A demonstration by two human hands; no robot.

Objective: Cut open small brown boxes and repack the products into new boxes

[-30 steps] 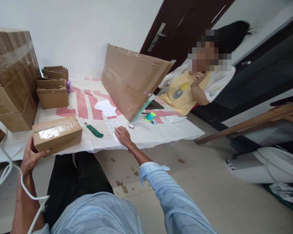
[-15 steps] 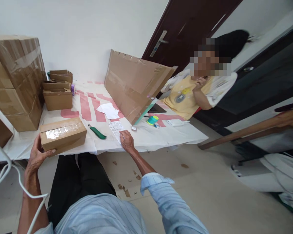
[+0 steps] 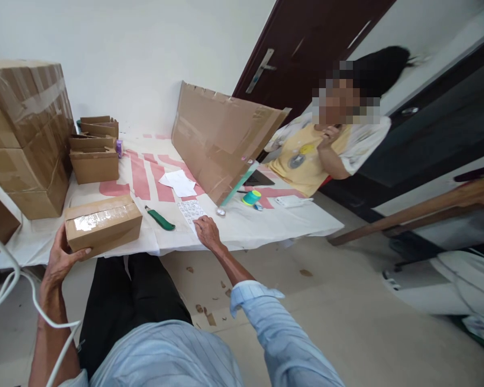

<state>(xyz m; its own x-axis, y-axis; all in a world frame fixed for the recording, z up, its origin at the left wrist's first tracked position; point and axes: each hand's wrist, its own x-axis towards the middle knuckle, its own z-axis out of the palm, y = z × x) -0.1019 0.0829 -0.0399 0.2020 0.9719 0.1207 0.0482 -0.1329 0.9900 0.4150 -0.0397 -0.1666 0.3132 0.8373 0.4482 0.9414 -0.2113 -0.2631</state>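
White cloth with pink stripes covers the worktop [image 3: 234, 228], which stands against a pale wall. At far left rise large taped cartons [image 3: 24, 134], with small open boxes [image 3: 94, 161] just beside them. The person's left hand [image 3: 60, 258] grips the near left end of a sealed cardboard box [image 3: 102, 224], thumb underneath and fingers behind; the box rests at the worktop's near edge. It looks stiff and probably light. Its glossy tape strip may be slippery, so the bare cardboard ends seem the surer hold. A green knife [image 3: 160, 219] lies to its right. Next, the right hand [image 3: 207, 232] presses bent fingers on the near end of a sticker sheet [image 3: 190, 210]; whether it pinches anything cannot be told. The sheet looks thin and floppy, best lifted by an edge. Behind leans a cardboard panel [image 3: 221, 140], and a person in yellow [image 3: 306, 156] sits beyond.
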